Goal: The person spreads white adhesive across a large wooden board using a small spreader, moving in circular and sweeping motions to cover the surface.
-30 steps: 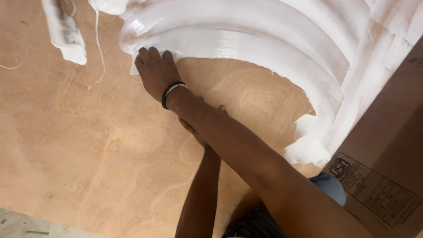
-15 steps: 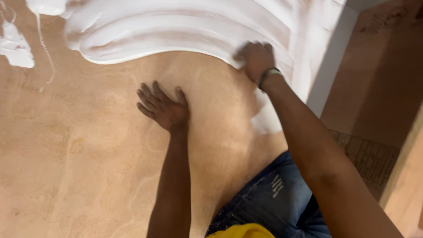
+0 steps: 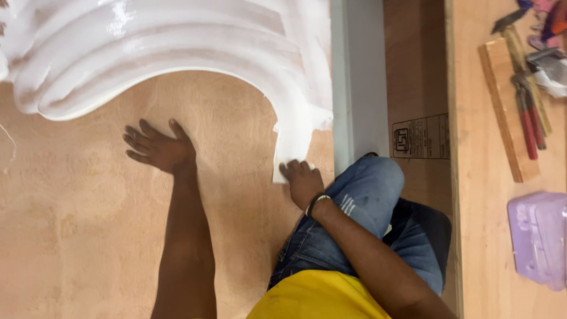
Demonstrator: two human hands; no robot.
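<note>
Since half a second ago the right hand (image 3: 302, 182) has come down from the upper stretch of the white glue (image 3: 177, 47) to the lower tip of the smear, near the person's knee (image 3: 369, 183), and it has dragged a fresh white band down with it. The left hand (image 3: 158, 147) has barely shifted on the board.

The left hand lies flat on the bare plywood sheet (image 3: 88, 236), fingers spread wide and palm down, just below the curved edge of the glue but not touching it. The right hand is pressed onto the end of the white band with its fingers close together and bent a little; whether something thin lies under the palm cannot be told. A dark band sits on that wrist.

The glue covers the top of the sheet in broad ridged arcs (wet and shiny where the light hits it) and runs down in a narrow tongue to the right hand. Right of the tongue a pale grey strip (image 3: 360, 88) runs along the sheet's edge. Further right, well apart from both hands, lie a wooden batten (image 3: 507, 112), red-handled pliers (image 3: 527, 118) and a pale purple plastic box (image 3: 540, 239).
</note>
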